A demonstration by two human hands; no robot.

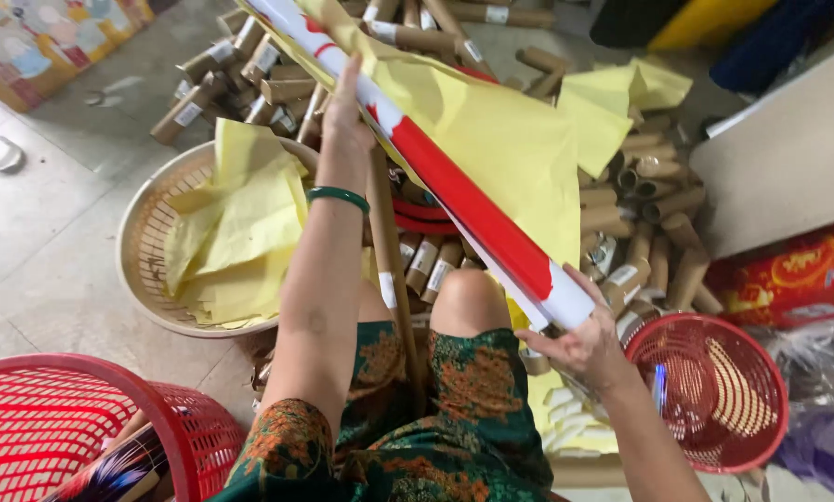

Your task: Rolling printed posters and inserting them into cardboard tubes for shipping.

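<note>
Holding one long red-and-white roll [477, 209] slantwise above the knees: right hand [579, 346] grasping its near end, left hand [345, 110] gripping it higher up, a yellow paper sheet [510, 149] draped over it. Containers, three: one pale round basket [138, 251] on the floor at left, filled with crumpled yellow sheets [236, 223]; one red mesh basket [742, 409] at right, contents unclear; one red crate [54, 418] at the lower left corner, holding one patterned roll [119, 472]. Cardboard tubes [649, 232], uncounted, heaped on the floor beyond.
</note>
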